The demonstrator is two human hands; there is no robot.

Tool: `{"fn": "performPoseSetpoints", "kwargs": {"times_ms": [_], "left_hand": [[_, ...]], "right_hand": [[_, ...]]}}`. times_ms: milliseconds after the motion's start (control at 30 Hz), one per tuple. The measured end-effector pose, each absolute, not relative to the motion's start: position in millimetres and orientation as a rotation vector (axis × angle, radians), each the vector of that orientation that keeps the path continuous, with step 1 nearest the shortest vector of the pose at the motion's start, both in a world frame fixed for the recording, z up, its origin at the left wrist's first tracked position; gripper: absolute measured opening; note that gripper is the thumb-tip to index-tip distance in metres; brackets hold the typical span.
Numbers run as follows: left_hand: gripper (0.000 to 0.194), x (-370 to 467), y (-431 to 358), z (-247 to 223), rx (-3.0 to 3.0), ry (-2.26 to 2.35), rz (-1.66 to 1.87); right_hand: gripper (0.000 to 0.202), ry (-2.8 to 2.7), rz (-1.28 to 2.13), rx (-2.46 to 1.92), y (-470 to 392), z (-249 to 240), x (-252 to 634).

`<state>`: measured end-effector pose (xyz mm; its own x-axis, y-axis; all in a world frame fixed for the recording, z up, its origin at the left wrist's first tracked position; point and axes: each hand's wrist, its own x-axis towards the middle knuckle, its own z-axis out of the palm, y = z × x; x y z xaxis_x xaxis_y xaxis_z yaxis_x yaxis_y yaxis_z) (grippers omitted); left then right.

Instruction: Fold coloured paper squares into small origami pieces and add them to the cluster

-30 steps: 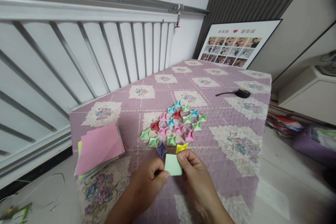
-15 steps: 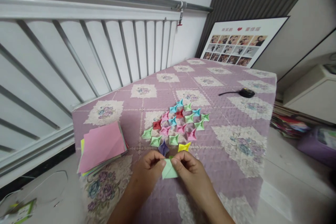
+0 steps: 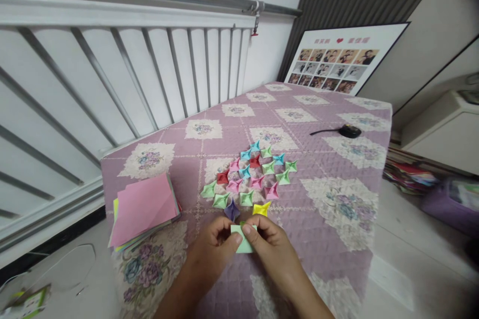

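Between my two hands is a small folded piece of light green paper (image 3: 245, 245), held near the front of the table. My left hand (image 3: 217, 239) pinches its left side, the thumb lying across the front. On the right, my right hand (image 3: 266, 239) grips the upper edge between thumb and curled fingers. Just beyond the fingertips sit a purple folded paper shape (image 3: 232, 210) and a yellow one (image 3: 261, 209). Farther back, several more pointed paper shapes in green, pink, red and blue stand in loose rows, among them a red one (image 3: 222, 177).
A stack of coloured paper sheets (image 3: 144, 207), pink on top, lies at the table's left edge. The floral tablecloth (image 3: 322, 269) covers the table. A black object with a cord (image 3: 350, 131) rests at the far right. A white radiator (image 3: 130, 75) runs along the left.
My left thumb has shifted right across the green paper, and the paper's outline now looks more squarely rectangular. The view has moved slightly.
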<state>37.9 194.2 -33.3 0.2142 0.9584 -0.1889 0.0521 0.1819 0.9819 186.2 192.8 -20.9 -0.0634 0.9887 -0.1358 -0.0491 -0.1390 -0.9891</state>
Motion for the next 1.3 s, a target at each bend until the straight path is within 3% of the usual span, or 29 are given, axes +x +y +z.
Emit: {"fn": "performPoseSetpoints", "kwargs": {"times_ms": [433,700,1033,1167,1300], "left_hand": [[0.03,35.0,193.7,-36.5,1.199,1.055,0.695],[0.021,39.2,194.0,-32.5,1.277,1.208,0.823],[0.028,39.6,193.2,-30.7,1.239,1.18,0.909],[0.03,41.4,194.2,-31.8,1.195,1.148,0.913],[0.03,40.8,195.3,-37.0,1.14,1.129,0.959]], "right_hand": [[0.037,-1.052,1.466,-1.196,193.1,-18.0,188.6],[0.037,-0.983,1.425,-1.198,194.4,-25.6,185.9],[0.032,-1.095,1.361,-1.175,194.8,-28.6,185.3],[0.025,-1.18,1.143,-1.23,194.2,-31.9,184.6],[0.02,-1.5,0.686,-1.28,191.7,-31.3,184.4]]}}
